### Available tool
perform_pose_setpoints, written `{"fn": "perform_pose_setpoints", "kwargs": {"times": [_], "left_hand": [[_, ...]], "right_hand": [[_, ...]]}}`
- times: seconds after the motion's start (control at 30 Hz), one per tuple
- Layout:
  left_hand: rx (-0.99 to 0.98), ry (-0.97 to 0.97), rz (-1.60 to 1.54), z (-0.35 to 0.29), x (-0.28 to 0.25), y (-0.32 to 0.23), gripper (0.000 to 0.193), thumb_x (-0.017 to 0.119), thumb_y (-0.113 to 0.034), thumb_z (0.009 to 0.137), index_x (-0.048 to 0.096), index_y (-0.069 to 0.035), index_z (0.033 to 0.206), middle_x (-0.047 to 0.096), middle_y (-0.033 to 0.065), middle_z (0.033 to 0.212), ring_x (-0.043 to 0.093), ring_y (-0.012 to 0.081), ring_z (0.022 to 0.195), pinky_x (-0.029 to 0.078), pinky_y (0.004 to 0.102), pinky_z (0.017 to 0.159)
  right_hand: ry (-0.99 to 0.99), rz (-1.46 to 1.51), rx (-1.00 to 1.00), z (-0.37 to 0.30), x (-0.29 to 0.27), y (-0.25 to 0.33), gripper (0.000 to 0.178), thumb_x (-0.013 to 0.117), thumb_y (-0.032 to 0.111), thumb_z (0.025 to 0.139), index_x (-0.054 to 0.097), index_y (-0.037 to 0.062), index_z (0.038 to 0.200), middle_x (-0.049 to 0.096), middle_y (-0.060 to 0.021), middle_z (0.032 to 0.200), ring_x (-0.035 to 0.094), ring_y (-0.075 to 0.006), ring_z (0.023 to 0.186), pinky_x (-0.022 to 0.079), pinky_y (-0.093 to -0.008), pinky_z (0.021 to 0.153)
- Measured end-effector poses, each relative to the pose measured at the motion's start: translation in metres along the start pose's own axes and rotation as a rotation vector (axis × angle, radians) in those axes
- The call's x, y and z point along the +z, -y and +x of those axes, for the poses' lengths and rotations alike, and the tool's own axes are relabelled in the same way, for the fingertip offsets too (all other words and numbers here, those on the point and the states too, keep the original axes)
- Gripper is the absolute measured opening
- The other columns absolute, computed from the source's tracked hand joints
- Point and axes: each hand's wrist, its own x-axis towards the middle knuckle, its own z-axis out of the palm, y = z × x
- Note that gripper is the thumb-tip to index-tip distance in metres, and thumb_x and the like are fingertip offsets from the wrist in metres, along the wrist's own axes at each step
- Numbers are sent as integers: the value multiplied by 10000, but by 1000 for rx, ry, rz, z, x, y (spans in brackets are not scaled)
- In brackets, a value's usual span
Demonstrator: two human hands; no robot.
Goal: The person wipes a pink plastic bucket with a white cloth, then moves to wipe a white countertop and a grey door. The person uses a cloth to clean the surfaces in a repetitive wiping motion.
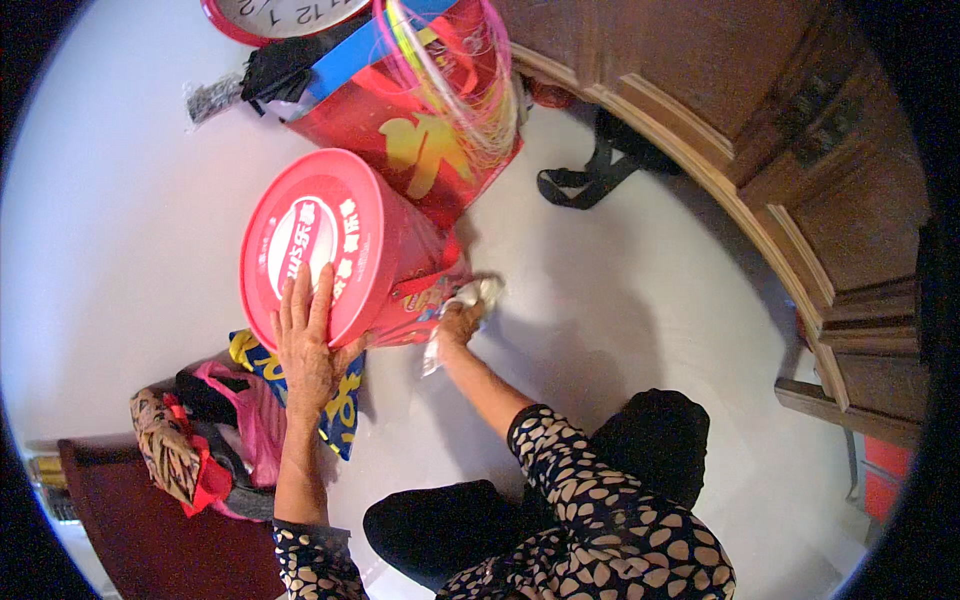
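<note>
A large red plastic bucket [405, 230] with a round lid [270, 215] is tilted, its lid facing up and to the left. My left hand [306, 350] lies on the lid's lower edge, its fingers stretched out and the thumb by the rim. Low on the bucket's side, my right hand [458, 325] grips a crumpled white cloth [486, 291]. Part of the cloth hangs below that hand, and the fingers are partly hidden by it. A red strap-like handle [425, 284] runs along the bucket's side near the cloth.
Behind the bucket stands a red gift bag [350, 125] with pink and yellow looped strands [450, 90]. A black strap [580, 188] lies by the wooden cabinet [720, 110]. At left are a blue-yellow bag [342, 410] and clothes [165, 445] beside a dark-red panel [150, 530].
</note>
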Motion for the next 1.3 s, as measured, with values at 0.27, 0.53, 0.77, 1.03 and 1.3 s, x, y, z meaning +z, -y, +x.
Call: {"fn": "perform_pose_setpoints", "kwargs": {"times": [0.27,0.53,0.77,1.03,1.3], "left_hand": [[-54,5,-25,-3,3,-1,920,705,-577,698,358,-203,1465,312,116,1513,297,360,1376,254,596,1069],[-95,65,-159,-7,-8,0,870,560,-671,767,346,-207,1471,265,139,1532,235,377,1400,155,620,1089],[-67,89,-184,-12,-3,12,881,581,-674,761,341,-212,1472,245,192,1526,221,419,1394,148,663,1061],[-34,14,-29,-9,-4,0,1044,815,-501,581,337,-224,1466,298,182,1490,304,404,1351,265,660,1005],[-78,44,-35,-8,-8,1,963,800,-464,634,349,-255,1458,293,167,1497,311,403,1348,271,659,1016]], "right_hand": [[664,883,730,-110,-23,21,123,506,233,921,530,155,829,528,6,663,528,-185,539,475,-345,494],[1309,655,395,-163,-65,66,383,634,378,890,586,90,1137,650,2,964,616,-128,806,517,-298,648],[507,394,-136,-49,-121,38,289,498,255,896,628,34,1030,651,-41,904,622,-159,809,514,-320,693],[326,94,-1187,-83,-72,200,450,571,179,780,525,-38,1171,522,-131,1180,516,-262,1082,390,-372,991],[520,-31,-581,-44,-73,164,466,568,164,785,469,-1,1209,543,-132,1120,561,-231,963,439,-347,922]]}}
